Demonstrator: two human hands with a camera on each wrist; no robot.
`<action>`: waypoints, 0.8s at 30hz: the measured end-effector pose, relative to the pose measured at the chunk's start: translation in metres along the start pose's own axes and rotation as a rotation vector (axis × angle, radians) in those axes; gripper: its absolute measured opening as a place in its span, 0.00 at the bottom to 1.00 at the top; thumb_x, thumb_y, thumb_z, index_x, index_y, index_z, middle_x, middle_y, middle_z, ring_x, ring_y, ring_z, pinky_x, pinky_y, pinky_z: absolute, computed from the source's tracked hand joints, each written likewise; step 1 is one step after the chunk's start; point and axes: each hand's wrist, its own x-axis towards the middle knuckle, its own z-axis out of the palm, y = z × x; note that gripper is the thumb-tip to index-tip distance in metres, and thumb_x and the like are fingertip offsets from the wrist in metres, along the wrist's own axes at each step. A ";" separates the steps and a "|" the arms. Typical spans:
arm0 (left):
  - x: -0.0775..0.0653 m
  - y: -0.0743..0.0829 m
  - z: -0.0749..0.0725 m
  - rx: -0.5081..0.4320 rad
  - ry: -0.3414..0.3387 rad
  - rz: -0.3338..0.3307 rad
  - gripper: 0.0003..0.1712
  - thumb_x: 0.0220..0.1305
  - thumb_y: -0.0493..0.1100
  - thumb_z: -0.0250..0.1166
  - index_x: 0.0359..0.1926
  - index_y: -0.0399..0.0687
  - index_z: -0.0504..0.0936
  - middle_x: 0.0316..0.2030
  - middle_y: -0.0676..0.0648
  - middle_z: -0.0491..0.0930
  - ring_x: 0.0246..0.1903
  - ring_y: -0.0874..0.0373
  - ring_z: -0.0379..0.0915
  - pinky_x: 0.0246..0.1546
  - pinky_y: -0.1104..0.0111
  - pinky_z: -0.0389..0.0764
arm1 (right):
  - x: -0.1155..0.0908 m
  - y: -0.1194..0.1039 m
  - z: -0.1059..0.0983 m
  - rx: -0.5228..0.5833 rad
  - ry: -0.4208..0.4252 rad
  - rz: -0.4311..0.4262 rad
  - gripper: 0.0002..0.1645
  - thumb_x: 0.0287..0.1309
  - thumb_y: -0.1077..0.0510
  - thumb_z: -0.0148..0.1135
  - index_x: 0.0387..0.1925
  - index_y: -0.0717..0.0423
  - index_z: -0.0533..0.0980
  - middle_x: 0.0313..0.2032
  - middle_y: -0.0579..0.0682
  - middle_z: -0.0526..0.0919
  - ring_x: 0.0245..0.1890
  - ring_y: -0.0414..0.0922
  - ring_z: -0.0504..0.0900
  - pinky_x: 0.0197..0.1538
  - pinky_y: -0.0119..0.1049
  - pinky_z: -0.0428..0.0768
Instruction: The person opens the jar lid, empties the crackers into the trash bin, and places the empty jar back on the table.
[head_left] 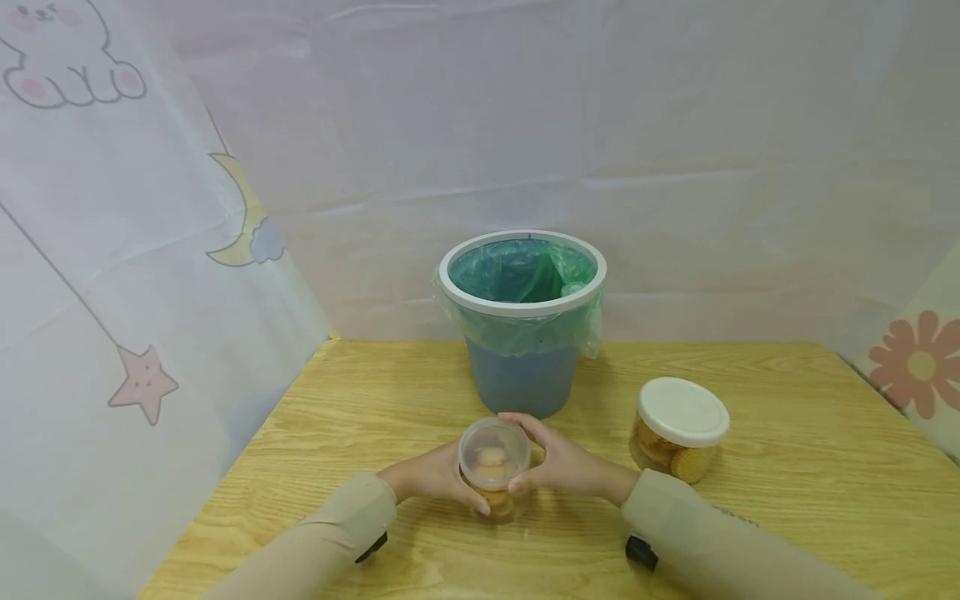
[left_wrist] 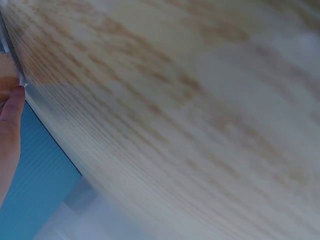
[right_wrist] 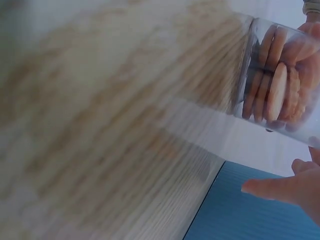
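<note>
In the head view, a small clear plastic container (head_left: 501, 505) of cookies with a translucent round lid (head_left: 480, 435) stands near the table's front. My left hand (head_left: 435, 477) grips its left side, thumb across the front. From the right, my right hand (head_left: 562, 462) spans the container at lid height, fingers at the far rim and thumb at the near side. Several round cookies (right_wrist: 277, 92) show through the clear wall in the right wrist view. Part of a finger (left_wrist: 11, 120) of the left hand appears at the left wrist view's edge, against the container.
Behind the hands stands a blue bin (head_left: 521, 379) with a white rim (head_left: 525, 308) and green bag (head_left: 585, 329). To the right sits a larger clear tub (head_left: 645, 450) of cookies under a white lid (head_left: 684, 410). A printed cloth (head_left: 375, 125) hangs behind the wooden table (head_left: 360, 400).
</note>
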 end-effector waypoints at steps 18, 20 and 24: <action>0.000 -0.001 0.000 -0.053 -0.025 0.029 0.58 0.55 0.47 0.75 0.76 0.56 0.45 0.70 0.48 0.57 0.67 0.57 0.58 0.65 0.62 0.61 | 0.008 0.005 -0.015 -0.018 -0.104 0.003 0.59 0.52 0.42 0.72 0.73 0.60 0.51 0.70 0.61 0.58 0.70 0.63 0.52 0.63 0.71 0.48; 0.000 -0.001 0.000 -0.051 -0.022 0.027 0.58 0.55 0.47 0.75 0.76 0.55 0.45 0.71 0.48 0.56 0.67 0.57 0.57 0.65 0.62 0.61 | 0.009 0.006 -0.017 -0.016 -0.121 0.006 0.59 0.52 0.41 0.72 0.74 0.58 0.51 0.70 0.60 0.59 0.70 0.62 0.52 0.63 0.71 0.47; 0.000 -0.001 0.000 -0.047 -0.019 0.022 0.58 0.55 0.46 0.75 0.75 0.54 0.45 0.71 0.48 0.57 0.67 0.57 0.57 0.65 0.62 0.60 | 0.013 0.009 -0.021 -0.019 -0.156 -0.007 0.59 0.52 0.40 0.72 0.74 0.58 0.51 0.70 0.58 0.59 0.71 0.63 0.50 0.62 0.73 0.46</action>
